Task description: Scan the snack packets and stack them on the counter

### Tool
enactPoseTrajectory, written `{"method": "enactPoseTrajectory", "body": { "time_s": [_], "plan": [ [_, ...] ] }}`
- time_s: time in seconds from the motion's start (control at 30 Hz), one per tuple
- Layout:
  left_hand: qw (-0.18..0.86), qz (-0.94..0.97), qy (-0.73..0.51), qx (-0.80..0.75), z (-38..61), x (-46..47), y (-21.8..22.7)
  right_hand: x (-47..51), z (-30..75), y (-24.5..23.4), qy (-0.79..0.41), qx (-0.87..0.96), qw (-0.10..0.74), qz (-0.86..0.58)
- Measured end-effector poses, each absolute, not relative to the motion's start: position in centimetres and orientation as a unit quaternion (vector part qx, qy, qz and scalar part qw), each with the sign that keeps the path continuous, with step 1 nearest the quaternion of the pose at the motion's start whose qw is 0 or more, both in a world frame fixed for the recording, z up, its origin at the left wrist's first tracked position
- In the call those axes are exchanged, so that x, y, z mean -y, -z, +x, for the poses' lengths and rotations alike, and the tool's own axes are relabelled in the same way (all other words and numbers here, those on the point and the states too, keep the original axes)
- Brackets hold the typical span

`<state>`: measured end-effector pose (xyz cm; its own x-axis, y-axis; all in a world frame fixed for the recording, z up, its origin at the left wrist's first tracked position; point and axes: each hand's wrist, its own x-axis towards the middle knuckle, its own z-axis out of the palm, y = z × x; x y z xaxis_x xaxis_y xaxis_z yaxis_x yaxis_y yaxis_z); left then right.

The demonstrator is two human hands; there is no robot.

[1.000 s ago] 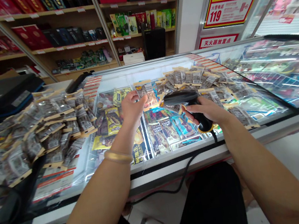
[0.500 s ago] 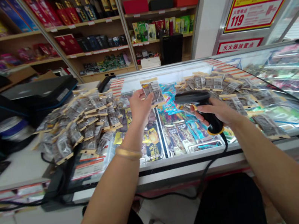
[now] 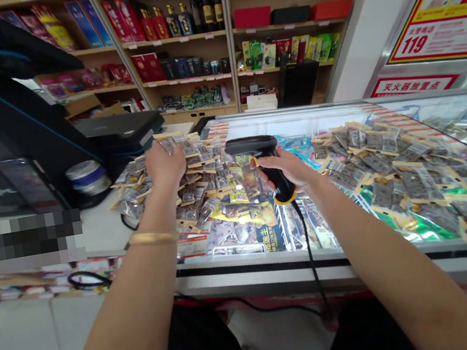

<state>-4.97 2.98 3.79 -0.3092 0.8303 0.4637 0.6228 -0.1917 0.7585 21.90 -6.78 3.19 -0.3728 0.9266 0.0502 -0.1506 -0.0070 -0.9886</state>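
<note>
My left hand [image 3: 164, 165], with a gold bangle on its wrist, is over the left pile of small clear snack packets [image 3: 194, 192]. Its thumb and curled fingers are closed at a packet [image 3: 172, 142] with tan end strips; the fingertips are partly hidden. My right hand [image 3: 288, 167] grips a black and yellow handheld barcode scanner [image 3: 277, 182], held upright over the glass-topped case, head pointing left. From its handle a black cable hangs over the front edge. To the right lies a second pile of similar packets [image 3: 384, 152].
Bagged goods show inside the glass case [image 3: 243, 233]. On the left stand a dark checkout terminal [image 3: 20, 109], a phone [image 3: 29, 182], a roll of tape [image 3: 88, 176] and a black printer-like box [image 3: 121, 131]. Shelves [image 3: 184, 38] with bottles and boxes line the back.
My left hand has gone from the middle, where it held up a packet, to the left pile. My right hand has moved left with the scanner. The view has swung left.
</note>
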Motion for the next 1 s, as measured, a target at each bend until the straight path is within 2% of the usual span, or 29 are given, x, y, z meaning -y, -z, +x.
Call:
{"method": "enactPoseTrajectory", "body": {
  "time_s": [0.17, 0.37, 0.6, 0.83, 1.0],
  "plan": [
    [0.069, 0.511, -0.476, -0.712, -4.4, -2.7, -2.4, 6.5, 21.0, -1.8, -0.637, 0.531, 0.428, -0.358],
    [0.066, 0.515, -0.482, -0.706, -4.0, -2.3, -2.8, 6.6, 21.9, -1.1, -0.633, 0.519, 0.435, -0.375],
    [0.025, 0.548, -0.536, -0.641, -0.3, -0.1, -4.1, 7.9, 24.4, -2.3, -0.612, 0.51, 0.476, -0.373],
    [0.109, 0.69, -0.516, -0.496, 10.2, 2.3, -2.7, 12.8, 34.4, -2.5, -0.545, 0.466, 0.543, -0.438],
    [0.174, 0.745, -0.429, -0.481, 18.0, 4.5, -0.6, 16.6, 40.3, -1.9, -0.51, 0.422, 0.579, -0.476]
  ]
}}
